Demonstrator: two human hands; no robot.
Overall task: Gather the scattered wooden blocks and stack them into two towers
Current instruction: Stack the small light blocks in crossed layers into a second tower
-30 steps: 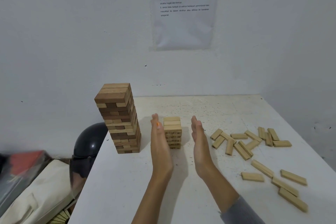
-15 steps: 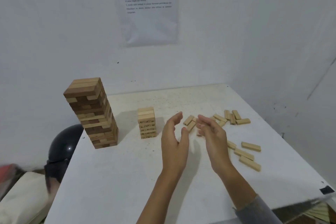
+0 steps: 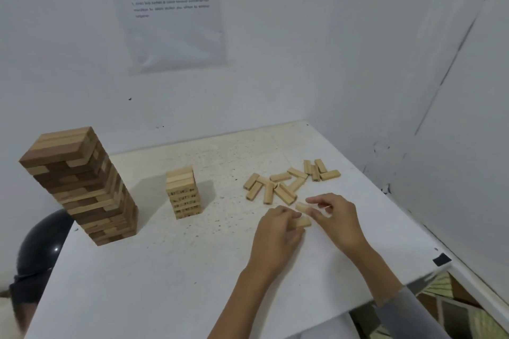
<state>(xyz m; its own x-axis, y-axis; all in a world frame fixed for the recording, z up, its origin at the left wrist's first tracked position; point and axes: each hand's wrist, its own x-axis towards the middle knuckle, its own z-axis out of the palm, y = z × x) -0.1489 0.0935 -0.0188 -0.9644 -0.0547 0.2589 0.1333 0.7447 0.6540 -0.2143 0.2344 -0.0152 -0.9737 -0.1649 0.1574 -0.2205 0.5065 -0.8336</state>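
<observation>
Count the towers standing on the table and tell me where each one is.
2. The tall dark-and-light tower stands near the left edge of the table. The short pale tower stands to its right, mid-table. None seems hidden.

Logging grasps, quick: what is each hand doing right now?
Left hand: grips the nearer light wooden block.
Right hand: pinches the farther light wooden block.

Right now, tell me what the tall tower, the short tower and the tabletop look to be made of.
Tall tower: bare matte wood, mixed dark brown and tan blocks with grain streaks. Short tower: pale, unfinished-looking wood, dark marks on its sides. Tabletop: smooth white surface, speckled and worn; perhaps laminate or painted board.
</observation>
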